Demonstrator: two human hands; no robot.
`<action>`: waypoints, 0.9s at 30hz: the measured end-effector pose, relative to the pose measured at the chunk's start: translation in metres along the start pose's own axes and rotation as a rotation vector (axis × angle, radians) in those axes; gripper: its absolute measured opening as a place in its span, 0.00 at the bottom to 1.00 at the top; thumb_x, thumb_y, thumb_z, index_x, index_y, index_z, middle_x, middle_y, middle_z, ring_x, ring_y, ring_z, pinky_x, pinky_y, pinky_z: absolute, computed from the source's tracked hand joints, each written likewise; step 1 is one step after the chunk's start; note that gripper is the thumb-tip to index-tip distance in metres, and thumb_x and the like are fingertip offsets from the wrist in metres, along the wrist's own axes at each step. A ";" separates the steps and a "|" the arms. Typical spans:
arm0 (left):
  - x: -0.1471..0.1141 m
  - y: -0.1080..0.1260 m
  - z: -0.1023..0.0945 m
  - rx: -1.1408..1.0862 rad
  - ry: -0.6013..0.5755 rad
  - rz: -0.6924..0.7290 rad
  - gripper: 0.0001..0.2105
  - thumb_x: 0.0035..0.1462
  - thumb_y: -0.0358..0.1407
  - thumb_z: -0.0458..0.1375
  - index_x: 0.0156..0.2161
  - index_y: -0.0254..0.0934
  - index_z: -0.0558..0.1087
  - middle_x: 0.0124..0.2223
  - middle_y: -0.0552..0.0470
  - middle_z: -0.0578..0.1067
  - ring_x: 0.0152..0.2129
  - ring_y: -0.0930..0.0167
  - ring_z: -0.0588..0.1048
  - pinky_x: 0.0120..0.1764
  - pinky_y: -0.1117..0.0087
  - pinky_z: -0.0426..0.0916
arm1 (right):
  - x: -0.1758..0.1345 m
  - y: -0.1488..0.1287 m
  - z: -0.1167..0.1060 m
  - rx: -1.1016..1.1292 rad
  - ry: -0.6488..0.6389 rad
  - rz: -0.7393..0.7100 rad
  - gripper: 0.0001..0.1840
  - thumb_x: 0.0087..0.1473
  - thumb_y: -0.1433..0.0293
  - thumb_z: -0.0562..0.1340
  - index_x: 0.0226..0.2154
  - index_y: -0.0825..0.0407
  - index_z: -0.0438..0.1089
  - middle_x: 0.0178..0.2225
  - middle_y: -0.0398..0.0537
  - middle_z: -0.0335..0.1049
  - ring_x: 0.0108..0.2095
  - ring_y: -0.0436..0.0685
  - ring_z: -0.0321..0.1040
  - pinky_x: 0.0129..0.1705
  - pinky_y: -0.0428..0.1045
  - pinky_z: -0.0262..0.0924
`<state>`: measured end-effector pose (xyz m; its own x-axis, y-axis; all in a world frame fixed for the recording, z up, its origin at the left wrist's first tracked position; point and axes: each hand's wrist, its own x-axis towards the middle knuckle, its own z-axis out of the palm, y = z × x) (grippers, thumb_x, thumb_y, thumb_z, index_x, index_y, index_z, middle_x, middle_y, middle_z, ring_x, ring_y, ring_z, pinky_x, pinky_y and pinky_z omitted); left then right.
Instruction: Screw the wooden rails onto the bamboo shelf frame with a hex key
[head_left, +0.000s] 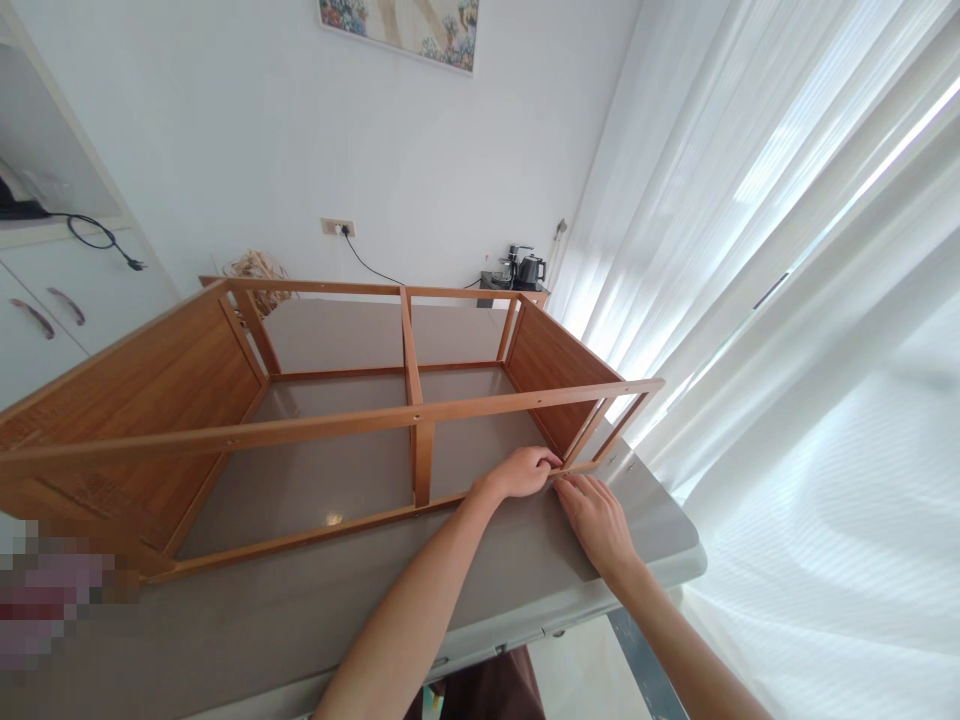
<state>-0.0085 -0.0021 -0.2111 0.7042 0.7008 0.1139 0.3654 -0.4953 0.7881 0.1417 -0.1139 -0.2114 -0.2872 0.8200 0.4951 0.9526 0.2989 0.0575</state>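
Observation:
A brown wooden frame (424, 455) with solid end panels and open rails rests on a grey-topped table. My left hand (523, 472) is closed around its lower front rail near the right corner, the fingers curled over to the inner side. Just right of it, my right hand (596, 520) presses its bent fingertips together against the outer face of the same rail. Whatever sits under those fingertips is hidden. Small holes show along the upper front rail (322, 428).
The grey tabletop (502, 590) reaches past the frame, with tiny pieces on it at right. White curtains (787, 420) hang along the right. A coffee maker and black kettle (531, 270) stand behind. A pixelated patch covers the lower left.

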 end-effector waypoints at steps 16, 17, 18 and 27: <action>-0.004 -0.001 0.000 -0.012 0.011 0.014 0.15 0.62 0.33 0.50 0.49 0.38 0.75 0.50 0.50 0.79 0.46 0.69 0.76 0.51 0.70 0.68 | -0.009 0.042 0.012 0.960 0.060 0.742 0.21 0.54 0.48 0.62 0.38 0.47 0.70 0.34 0.48 0.79 0.37 0.60 0.77 0.41 0.54 0.72; -0.004 -0.001 0.000 -0.010 0.010 0.011 0.15 0.63 0.33 0.50 0.49 0.38 0.75 0.50 0.50 0.79 0.46 0.69 0.76 0.51 0.70 0.68 | -0.009 0.042 0.013 0.969 0.067 0.749 0.21 0.54 0.48 0.62 0.38 0.48 0.70 0.34 0.49 0.79 0.37 0.60 0.77 0.41 0.54 0.72; -0.004 -0.002 0.000 -0.007 0.009 0.008 0.14 0.63 0.33 0.51 0.49 0.38 0.75 0.50 0.50 0.79 0.46 0.69 0.76 0.51 0.70 0.68 | -0.009 0.042 0.013 0.977 0.074 0.755 0.21 0.54 0.48 0.62 0.38 0.48 0.70 0.34 0.49 0.79 0.37 0.60 0.77 0.41 0.54 0.72; -0.004 -0.001 0.000 -0.008 0.010 -0.002 0.15 0.62 0.33 0.51 0.49 0.38 0.76 0.50 0.50 0.79 0.45 0.69 0.76 0.51 0.69 0.68 | -0.006 0.039 0.010 0.889 0.072 0.771 0.20 0.56 0.49 0.61 0.39 0.47 0.72 0.32 0.47 0.79 0.34 0.60 0.77 0.38 0.53 0.71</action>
<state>-0.0120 -0.0049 -0.2121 0.6970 0.7072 0.1187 0.3622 -0.4900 0.7929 0.1799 -0.1018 -0.2206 0.3673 0.9116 0.1844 0.4586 -0.0050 -0.8886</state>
